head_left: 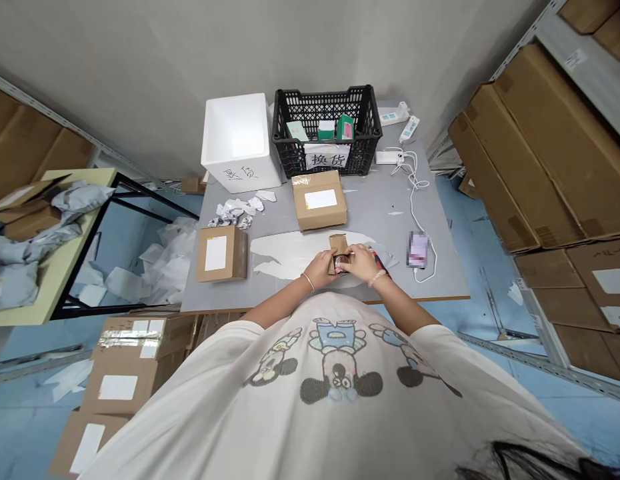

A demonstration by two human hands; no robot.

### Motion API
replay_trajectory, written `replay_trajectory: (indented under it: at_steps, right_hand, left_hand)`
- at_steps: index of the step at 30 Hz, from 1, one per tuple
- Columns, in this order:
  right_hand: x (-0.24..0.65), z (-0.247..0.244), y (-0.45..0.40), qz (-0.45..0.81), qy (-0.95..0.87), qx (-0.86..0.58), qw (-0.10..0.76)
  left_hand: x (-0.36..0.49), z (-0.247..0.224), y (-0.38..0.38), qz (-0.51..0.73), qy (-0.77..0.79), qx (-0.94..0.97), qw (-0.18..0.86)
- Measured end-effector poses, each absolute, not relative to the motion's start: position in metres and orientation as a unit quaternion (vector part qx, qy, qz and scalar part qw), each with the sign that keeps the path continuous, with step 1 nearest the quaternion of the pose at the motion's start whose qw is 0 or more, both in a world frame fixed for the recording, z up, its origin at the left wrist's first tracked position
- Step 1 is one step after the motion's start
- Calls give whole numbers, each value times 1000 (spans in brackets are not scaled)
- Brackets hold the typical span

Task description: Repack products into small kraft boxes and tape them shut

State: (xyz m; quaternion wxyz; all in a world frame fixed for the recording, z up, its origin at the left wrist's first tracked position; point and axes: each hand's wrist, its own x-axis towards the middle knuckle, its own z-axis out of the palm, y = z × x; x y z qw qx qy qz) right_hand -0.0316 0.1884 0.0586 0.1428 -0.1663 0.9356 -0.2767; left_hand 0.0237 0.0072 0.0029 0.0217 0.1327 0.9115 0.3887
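Close to the table's front edge, a small open cardboard box (338, 243) has its flap raised. My left hand (321, 268) is closed on the left side of this box. My right hand (361, 263) reaches over its right side with bent fingers, touching a small round item (340, 263) inside; the fingertips partly cover it. White paper (280, 250) lies beneath and to the left of the box. A red and black tool (379, 261) is partly hidden beside my right hand.
A closed carton (320, 200) stands beyond my hands, another (222, 253) at the left. Behind are a white foam box (243, 163) and a black crate (327, 150) holding small boxes. A phone (418, 251) with a white cable lies right. Crumpled paper (233, 212) lies left.
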Motion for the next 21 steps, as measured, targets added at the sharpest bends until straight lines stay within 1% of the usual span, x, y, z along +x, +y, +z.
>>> replay_trajectory:
  at_steps: [2,4,6,8,11,13,15,17,21]
  right_hand:
    - [-33,48,197,-377,914,-110,103]
    - [-30,36,201,-461,883,-35,83]
    - [-24,24,201,-531,839,-8,120]
    - [-16,15,197,-582,795,-18,172]
    - [-9,6,188,-607,775,26,176]
    - [-6,3,182,-621,755,78,194]
    - [-6,3,179,-647,717,96,239]
    - [-6,4,177,-675,681,74,275]
    - [-6,6,176,-723,622,13,300]
  left_hand:
    - [28,2,4,420,900,117,19]
    - [34,0,2,484,871,85,16]
    - [40,-3,2,578,815,32,18]
    - [44,-6,3,674,738,-30,29]
    - [45,-11,3,755,646,-96,52]
    - [42,-13,3,747,654,-110,47]
    - [40,-13,4,712,694,-105,26]
    - [39,-13,3,686,722,-93,8]
    - [41,-12,-2,657,750,-70,-36]
